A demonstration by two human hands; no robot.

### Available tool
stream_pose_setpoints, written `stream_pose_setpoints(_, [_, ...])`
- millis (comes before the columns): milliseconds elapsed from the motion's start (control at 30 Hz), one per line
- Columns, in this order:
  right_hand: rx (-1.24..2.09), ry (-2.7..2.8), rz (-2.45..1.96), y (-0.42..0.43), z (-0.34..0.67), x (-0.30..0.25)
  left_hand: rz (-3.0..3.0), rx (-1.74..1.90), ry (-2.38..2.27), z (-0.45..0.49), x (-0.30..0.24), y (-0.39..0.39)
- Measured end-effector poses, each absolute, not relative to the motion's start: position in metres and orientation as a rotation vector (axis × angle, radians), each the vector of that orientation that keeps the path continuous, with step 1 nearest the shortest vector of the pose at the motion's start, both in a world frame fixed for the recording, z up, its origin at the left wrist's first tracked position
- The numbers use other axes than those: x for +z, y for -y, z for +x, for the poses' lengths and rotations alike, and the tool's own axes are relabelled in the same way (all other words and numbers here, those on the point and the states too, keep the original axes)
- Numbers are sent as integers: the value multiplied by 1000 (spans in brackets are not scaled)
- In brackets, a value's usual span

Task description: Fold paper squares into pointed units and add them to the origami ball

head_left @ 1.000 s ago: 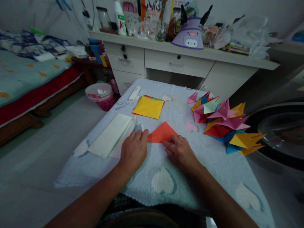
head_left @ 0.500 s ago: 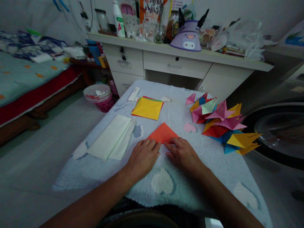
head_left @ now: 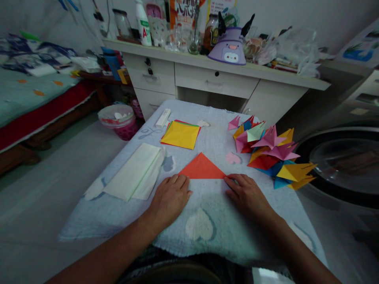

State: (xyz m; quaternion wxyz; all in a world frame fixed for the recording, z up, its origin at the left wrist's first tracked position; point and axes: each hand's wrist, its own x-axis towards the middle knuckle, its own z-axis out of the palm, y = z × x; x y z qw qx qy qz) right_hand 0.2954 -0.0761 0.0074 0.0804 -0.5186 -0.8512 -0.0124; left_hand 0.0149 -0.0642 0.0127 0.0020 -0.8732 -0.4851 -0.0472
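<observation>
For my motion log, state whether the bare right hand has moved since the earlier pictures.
Yes: the right hand has moved rightward, nearer the pink heart motif on the pale-blue fabric tablecloth.

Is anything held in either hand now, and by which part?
The left hand and right hand touch the orange paper at its near corners; whether pinched or only pressed cannot be told.

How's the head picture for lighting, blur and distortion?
Head view: dim overall; the orange triangular folded paper has readable edges; shadow darkens the pale blue cloth below the bare right hand; the round glass door at right looks dark, stretched.
</observation>
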Motion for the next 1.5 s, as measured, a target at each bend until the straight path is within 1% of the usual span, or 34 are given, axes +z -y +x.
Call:
stream_pose_setpoints(167, [-52, 2490, -1574, 80, 309, 1, -2694, -124, 1558, 9, 12, 68])
stream_pose_setpoints(400, [22, 2401, -1566, 80, 313, 0, -2682, -101, 1591, 7, 14, 69])
stream_pose_setpoints(500, [127, 2364, -1573, 74, 315, 10, -2692, -105, 1590, 6, 15, 70])
stream_pose_setpoints(567, [255, 2351, -1604, 68, 315, 21, -2705, -118, 1593, 5, 16, 71])
stream_pose_setpoints(667, [375, 2260, -1749, 59, 307, 38, -2745, -170, 1593, 2, 19, 67])
stream_pose_setpoints(800, [365, 2068, -1743, 48, 284, 41, -2777, -395, 1585, 4, 25, 48])
stream_pose_setpoints(900, [296, 2044, -1650, 39, 268, 25, -2800, -564, 1620, 11, 24, 26])
stream_pose_setpoints(1033, [293, 2057, -1636, 30, 258, 1, -2846, -669, 1695, 21, 15, 7])
stream_pose_setpoints(1167, [283, 2031, -1569, 31, 256, -10, -2866, -880, 1724, 25, 4, 6])
stream_pose_setpoints(1500, [312, 1966, -1495, 32, 252, -7, -2957, -1286, 1812, 26, 0, 7])
